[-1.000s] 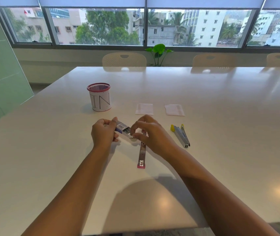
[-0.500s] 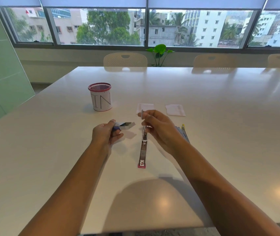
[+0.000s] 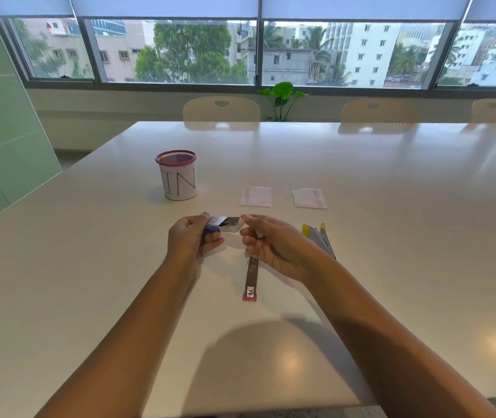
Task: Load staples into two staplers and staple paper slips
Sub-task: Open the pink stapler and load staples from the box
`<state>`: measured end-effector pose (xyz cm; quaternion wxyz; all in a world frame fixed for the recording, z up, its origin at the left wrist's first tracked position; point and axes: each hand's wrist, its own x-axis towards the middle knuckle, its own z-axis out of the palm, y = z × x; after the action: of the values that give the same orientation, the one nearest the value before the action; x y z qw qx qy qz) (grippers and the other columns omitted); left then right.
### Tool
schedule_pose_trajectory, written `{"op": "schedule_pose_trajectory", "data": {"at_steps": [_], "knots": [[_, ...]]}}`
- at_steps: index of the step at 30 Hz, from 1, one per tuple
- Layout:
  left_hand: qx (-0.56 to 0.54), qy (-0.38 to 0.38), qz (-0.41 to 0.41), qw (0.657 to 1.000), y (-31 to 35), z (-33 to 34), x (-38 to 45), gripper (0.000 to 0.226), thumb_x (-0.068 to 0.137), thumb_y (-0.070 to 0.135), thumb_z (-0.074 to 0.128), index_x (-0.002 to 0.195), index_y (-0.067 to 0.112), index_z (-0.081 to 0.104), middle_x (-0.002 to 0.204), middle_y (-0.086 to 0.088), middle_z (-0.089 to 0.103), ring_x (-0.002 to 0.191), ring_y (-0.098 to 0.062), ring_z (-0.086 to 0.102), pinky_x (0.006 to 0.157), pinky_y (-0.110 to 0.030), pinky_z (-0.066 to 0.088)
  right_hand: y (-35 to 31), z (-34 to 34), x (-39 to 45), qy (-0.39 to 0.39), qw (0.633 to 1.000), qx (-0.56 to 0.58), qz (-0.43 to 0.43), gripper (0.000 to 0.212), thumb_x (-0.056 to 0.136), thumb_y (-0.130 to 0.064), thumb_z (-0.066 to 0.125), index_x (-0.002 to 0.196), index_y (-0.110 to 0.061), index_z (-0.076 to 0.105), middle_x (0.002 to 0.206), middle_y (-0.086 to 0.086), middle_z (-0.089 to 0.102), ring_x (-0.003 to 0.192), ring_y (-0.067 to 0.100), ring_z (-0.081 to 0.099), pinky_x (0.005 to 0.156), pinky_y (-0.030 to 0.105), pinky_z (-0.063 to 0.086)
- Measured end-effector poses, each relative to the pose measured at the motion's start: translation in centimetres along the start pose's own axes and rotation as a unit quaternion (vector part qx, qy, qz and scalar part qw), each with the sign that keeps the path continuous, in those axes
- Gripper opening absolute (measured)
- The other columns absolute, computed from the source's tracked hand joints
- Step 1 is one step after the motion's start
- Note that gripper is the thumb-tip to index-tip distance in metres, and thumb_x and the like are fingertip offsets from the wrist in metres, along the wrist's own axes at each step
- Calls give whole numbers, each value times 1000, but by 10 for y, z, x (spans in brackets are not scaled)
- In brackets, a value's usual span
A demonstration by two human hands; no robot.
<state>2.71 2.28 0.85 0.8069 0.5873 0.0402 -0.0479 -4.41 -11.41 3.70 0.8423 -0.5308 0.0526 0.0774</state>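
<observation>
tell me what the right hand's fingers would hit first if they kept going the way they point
Probably the staple box in the left hand: the right hand fingers point left at its open end, though depth is unclear.

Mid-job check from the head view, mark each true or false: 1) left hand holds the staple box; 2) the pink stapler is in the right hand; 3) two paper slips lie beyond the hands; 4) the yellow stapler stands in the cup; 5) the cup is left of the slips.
1) The left hand grips the staple box: true.
2) False: the pink stapler lies on the table, partly under the right hand.
3) Two paper slips lie flat beyond the hands: true.
4) False: the yellow stapler lies on the table, right of that hand.
5) The mesh cup stands left of the slips: true.
</observation>
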Motion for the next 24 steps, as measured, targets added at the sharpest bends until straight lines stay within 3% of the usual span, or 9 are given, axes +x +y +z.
{"op": "schedule_pose_trajectory", "data": {"at_steps": [3,6,9,16,24], "knots": [[31,-1,28,999,0,1,-1,15,90,19,56,95,5,56,61,-8,66,39,-7,59,43,-18,53,3,1,1,-9,1000,1,9,18,94,-14,51,107,-2,54,69,8,58,50,9,59,53,18,54],[70,8,61,996,1,3,-3,9,89,22,58,87,13,56,73,-11,65,41,-7,60,45,-17,53,4,1,3,-3,1000,4,8,16,91,-12,54,103,-1,54,69,9,59,49,9,59,52,17,54],[73,-1,79,994,2,6,-7,9,88,24,59,81,18,55,73,-7,65,42,-6,62,44,-16,52,5,0,4,10,1000,-3,6,15,88,-12,59,99,-2,55,63,7,61,49,9,59,52,18,54],[83,-8,87,993,3,7,-9,9,85,30,59,84,22,56,82,-7,67,53,-11,66,51,-19,55,3,-3,3,18,1000,-22,-3,14,85,-10,62,96,-4,56,68,8,61,52,10,61,53,18,55],[101,-108,77,986,-1,14,-14,16,87,27,57,87,11,60,77,-8,64,55,-13,65,52,-27,58,6,-1,2,32,994,-102,-3,16,81,-14,67,85,-9,53,61,6,64,46,7,58,49,14,52]]}}
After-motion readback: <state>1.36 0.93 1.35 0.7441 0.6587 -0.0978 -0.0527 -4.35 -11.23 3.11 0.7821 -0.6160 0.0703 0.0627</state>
